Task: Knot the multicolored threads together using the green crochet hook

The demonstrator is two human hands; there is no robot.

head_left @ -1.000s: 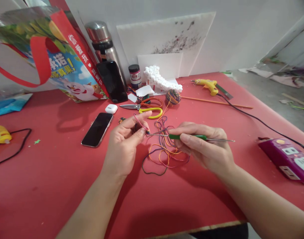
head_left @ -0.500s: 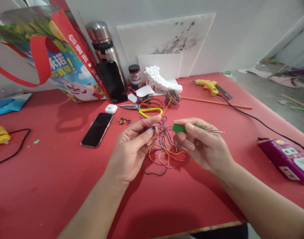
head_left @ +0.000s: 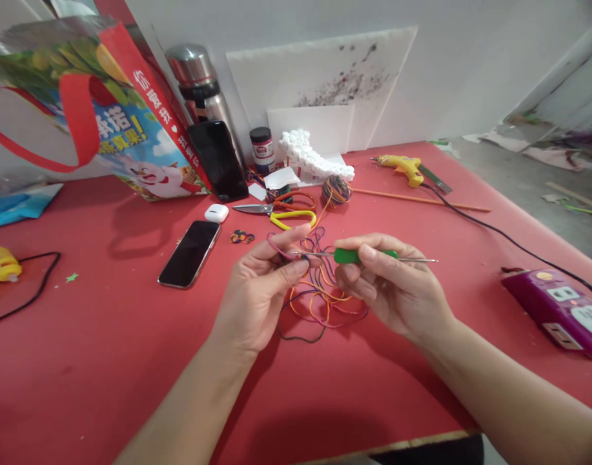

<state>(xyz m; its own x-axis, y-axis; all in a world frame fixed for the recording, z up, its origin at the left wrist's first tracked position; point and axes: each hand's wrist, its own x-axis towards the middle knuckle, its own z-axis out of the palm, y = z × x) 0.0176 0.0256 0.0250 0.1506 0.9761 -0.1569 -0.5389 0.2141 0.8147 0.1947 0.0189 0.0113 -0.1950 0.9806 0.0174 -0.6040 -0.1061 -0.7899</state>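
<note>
My right hand point(head_left: 397, 284) is closed around the green handle of a thin metal crochet hook point(head_left: 344, 256), whose far end sticks out to the right. The hook's left tip reaches the fingers of my left hand point(head_left: 261, 290). Between thumb and fingers, my left hand pinches a small piece of multicoloured yarn, mostly hidden, and a pink strand passes over its index finger. Loose loops of yarn point(head_left: 327, 300) in orange, pink and purple lie on the table under both hands. A strand runs back to the yarn ball point(head_left: 336, 191).
Scissors point(head_left: 293, 218), a phone point(head_left: 189, 254), a white case point(head_left: 217, 213) and a small yarn piece point(head_left: 242, 237) lie beyond my left hand. A glue gun point(head_left: 402, 169) is at the back right, a purple box point(head_left: 557, 313) at the right, a bag point(head_left: 150, 155) back left.
The left end of the hook has dipped slightly and sits lower at my left fingertips. My left index finger and the pink strand on it have shifted a little.
</note>
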